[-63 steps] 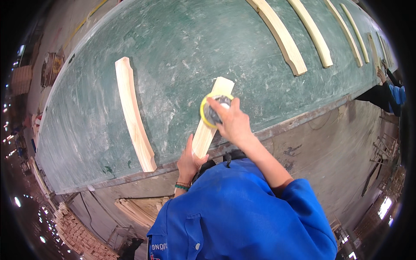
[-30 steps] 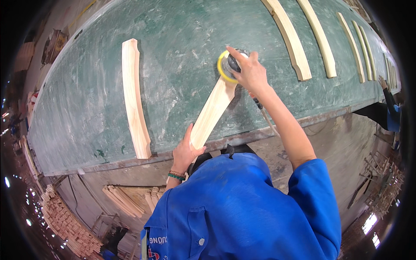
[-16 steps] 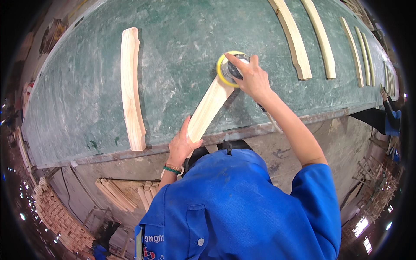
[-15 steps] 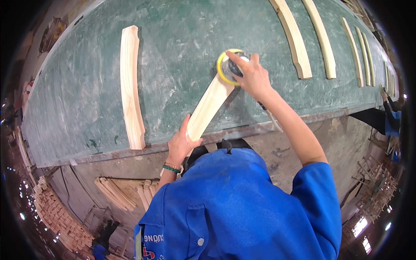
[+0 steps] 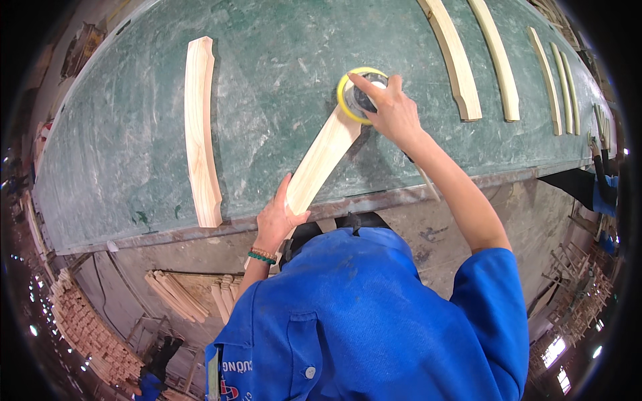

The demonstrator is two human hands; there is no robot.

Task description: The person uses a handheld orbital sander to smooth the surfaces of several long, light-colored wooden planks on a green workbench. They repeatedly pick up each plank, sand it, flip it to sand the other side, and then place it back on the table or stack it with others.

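My right hand (image 5: pixel 394 113) grips a round sander (image 5: pixel 364 93) with a yellow-edged pad and dark body. The pad rests on the far end of a pale wooden slat (image 5: pixel 324 157), covering that end. A hose (image 5: pixel 428 184) trails from the tool below my forearm. My left hand (image 5: pixel 275 217) is closed around the slat's near end, thumb on top, just past the table's front edge. Beaded bracelets circle that wrist. To the left, a second curved slat (image 5: pixel 202 134) with notched ends lies by itself on the green table (image 5: pixel 267 80).
Two curved slats (image 5: pixel 458 67) lie at the table's far right, with several thinner strips (image 5: pixel 548 80) beyond. A co-worker (image 5: pixel 605 190) stands at the right end. Below left are stacked wood pieces (image 5: pixel 93 334) and loose slats (image 5: pixel 177 294) beside the concrete floor (image 5: pixel 428 234).
The sander and my right hand have shifted slightly up and to the right at the slat's far end. My left hand keeps its hold on the near end.
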